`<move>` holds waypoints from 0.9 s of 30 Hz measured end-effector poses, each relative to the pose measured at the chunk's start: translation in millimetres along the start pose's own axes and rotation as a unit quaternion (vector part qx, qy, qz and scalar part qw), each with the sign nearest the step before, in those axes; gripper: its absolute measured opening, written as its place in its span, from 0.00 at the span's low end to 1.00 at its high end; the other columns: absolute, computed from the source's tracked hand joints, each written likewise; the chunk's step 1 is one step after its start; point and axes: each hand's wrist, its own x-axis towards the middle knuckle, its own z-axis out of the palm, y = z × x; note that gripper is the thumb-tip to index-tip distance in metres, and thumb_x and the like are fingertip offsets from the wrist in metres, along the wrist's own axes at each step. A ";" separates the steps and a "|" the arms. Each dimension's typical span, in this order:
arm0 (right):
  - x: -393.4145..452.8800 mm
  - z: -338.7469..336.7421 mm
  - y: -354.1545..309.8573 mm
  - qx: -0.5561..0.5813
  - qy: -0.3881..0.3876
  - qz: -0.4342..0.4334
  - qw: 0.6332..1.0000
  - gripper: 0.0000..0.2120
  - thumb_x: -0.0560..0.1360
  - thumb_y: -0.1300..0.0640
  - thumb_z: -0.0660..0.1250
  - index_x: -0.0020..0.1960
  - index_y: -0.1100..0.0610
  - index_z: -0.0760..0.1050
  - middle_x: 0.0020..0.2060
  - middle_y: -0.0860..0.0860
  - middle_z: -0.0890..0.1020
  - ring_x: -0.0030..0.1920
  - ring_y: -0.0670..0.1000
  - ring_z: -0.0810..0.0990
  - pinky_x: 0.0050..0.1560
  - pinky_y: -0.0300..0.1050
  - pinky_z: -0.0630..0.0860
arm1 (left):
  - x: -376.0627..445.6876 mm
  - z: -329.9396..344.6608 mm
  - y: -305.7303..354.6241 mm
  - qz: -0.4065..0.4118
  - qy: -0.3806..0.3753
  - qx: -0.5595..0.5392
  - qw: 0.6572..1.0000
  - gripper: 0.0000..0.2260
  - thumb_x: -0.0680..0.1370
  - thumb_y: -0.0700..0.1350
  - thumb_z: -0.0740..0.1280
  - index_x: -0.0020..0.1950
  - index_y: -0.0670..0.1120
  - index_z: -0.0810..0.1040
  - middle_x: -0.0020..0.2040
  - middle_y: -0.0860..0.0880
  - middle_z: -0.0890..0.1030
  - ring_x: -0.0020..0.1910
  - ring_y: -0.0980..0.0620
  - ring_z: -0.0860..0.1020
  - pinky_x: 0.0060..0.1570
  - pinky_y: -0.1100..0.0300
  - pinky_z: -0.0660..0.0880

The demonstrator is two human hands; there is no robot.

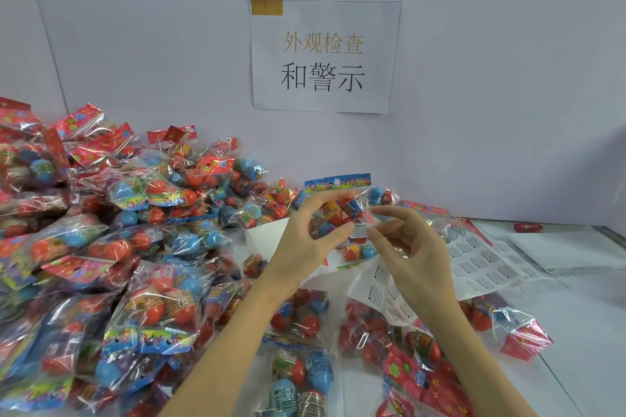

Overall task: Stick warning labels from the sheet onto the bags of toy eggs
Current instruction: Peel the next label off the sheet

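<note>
a person's left hand (305, 240) pinches a clear bag of toy eggs (342, 213) with a blue header, lifted above the table (576, 322) in front of a white wall, while the right hand (411, 257) holds a small white warning label (359, 230) at its fingertips against the bag's front. the label sheet (487, 267) lies just beside and under the right hand on the table, a large pile of bagged eggs (101, 247) heaped to the left. a paper sign (325, 56) with printed characters hangs on the wall above.
</note>
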 end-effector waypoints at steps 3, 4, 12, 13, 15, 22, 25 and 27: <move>0.5 -1.1 0.3 -0.003 -0.001 0.000 1.000 0.14 0.78 0.61 0.75 0.59 0.46 0.82 0.42 0.47 0.86 0.47 0.50 0.86 0.52 0.37 0.81 | 1.4 -0.5 -3.0 0.010 0.003 0.025 1.000 0.21 0.80 0.39 0.75 0.68 0.59 0.79 0.68 0.57 0.79 0.64 0.47 0.81 0.61 0.48 0.82; 0.5 -1.3 0.8 -0.008 0.000 0.000 1.000 0.14 0.78 0.61 0.75 0.59 0.46 0.82 0.43 0.47 0.86 0.47 0.50 0.86 0.52 0.37 0.81 | 1.7 -0.4 -3.2 0.012 0.004 0.030 0.999 0.21 0.79 0.39 0.75 0.68 0.59 0.79 0.68 0.58 0.79 0.64 0.48 0.81 0.62 0.48 0.82; 2.4 -2.8 4.3 -0.102 0.072 0.042 0.991 0.12 0.80 0.56 0.72 0.63 0.48 0.78 0.58 0.45 0.81 0.55 0.41 0.83 0.54 0.38 0.83 | 4.2 -4.5 -7.5 0.017 0.059 0.057 0.997 0.20 0.80 0.38 0.74 0.67 0.58 0.80 0.66 0.60 0.79 0.67 0.50 0.79 0.69 0.47 0.76; 4.0 -4.3 2.5 -0.067 0.069 0.073 0.993 0.11 0.81 0.53 0.71 0.63 0.48 0.78 0.55 0.45 0.84 0.53 0.42 0.85 0.54 0.41 0.84 | 4.0 -5.0 -6.3 0.010 0.051 0.041 0.998 0.20 0.80 0.38 0.74 0.67 0.59 0.80 0.66 0.60 0.79 0.67 0.49 0.79 0.68 0.49 0.78; 4.9 -4.7 -1.9 -0.020 0.046 0.103 0.993 0.11 0.80 0.47 0.69 0.61 0.48 0.80 0.48 0.46 0.87 0.49 0.44 0.86 0.51 0.41 0.84 | 3.0 -3.6 -3.7 0.006 0.023 0.019 1.000 0.20 0.80 0.38 0.73 0.67 0.59 0.80 0.67 0.58 0.80 0.65 0.48 0.81 0.64 0.50 0.80; -2.2 3.4 -7.8 0.047 -0.058 0.118 0.990 0.12 0.82 0.46 0.66 0.43 0.44 0.83 0.33 0.46 0.83 0.34 0.43 0.82 0.38 0.34 0.77 | -2.4 7.8 2.1 0.007 -0.051 -0.027 0.998 0.20 0.82 0.37 0.71 0.70 0.54 0.79 0.67 0.52 0.82 0.64 0.48 0.83 0.60 0.52 0.82; -0.4 1.3 -9.7 0.110 -0.059 0.155 0.980 0.13 0.84 0.50 0.63 0.55 0.53 0.85 0.41 0.53 0.88 0.40 0.48 0.86 0.42 0.38 0.81 | -2.2 5.6 3.9 -0.006 -0.050 -0.045 0.998 0.19 0.82 0.38 0.72 0.70 0.55 0.79 0.66 0.53 0.82 0.64 0.48 0.83 0.58 0.53 0.83; -0.8 2.0 -10.1 0.110 -0.068 0.159 0.979 0.14 0.85 0.49 0.62 0.56 0.52 0.85 0.42 0.54 0.88 0.40 0.49 0.86 0.42 0.38 0.81 | -2.2 4.8 4.9 -0.007 -0.048 -0.049 0.998 0.19 0.82 0.39 0.72 0.69 0.56 0.79 0.66 0.54 0.82 0.64 0.49 0.83 0.57 0.55 0.83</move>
